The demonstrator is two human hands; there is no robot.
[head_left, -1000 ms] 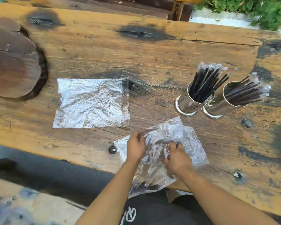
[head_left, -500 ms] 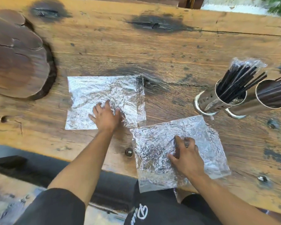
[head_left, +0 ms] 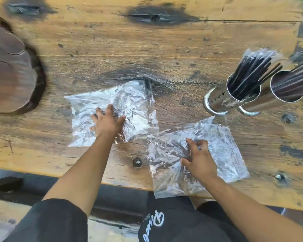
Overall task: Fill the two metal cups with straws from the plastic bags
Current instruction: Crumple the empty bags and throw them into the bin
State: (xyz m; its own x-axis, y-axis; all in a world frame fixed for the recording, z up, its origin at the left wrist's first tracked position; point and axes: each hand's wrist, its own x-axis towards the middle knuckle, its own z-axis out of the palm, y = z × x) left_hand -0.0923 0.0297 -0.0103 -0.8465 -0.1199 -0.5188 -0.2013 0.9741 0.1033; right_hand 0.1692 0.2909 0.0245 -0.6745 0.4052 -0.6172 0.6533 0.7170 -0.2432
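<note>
A dark wood slab (head_left: 9, 74) lies at the far left of the table (head_left: 112, 49), well left of the left cup.

Next comes the left bag (head_left: 133, 105), an empty, crumpled clear plastic bag lying flat, left of the left cup and a little nearer the person. Its long axis runs roughly left to right, its far right corner lifted slightly. The left hand (head_left: 108, 122) lies on it palm down, fingers spread and nearly straight, pressing the plastic to the wood without grasping it.

A bolt head (head_left: 137, 162) sits in the table near its front edge, between the two bags.

The right bag (head_left: 222, 151), also empty and flat, lies just in front of the left cup, turned at an angle, its near edge hanging over the table's front edge. One corner touches or overlaps the left bag. The right hand (head_left: 198, 160) rests on it with fingers spread and slightly bent, the plastic bunched under them.

The left cup (head_left: 229, 96) stands near the right edge, perforated, with black straws (head_left: 248, 72) pointing up and away to the right. The right cup (head_left: 276, 96) touches it on the right, its straws (head_left: 297, 79) leaning further right.
</note>
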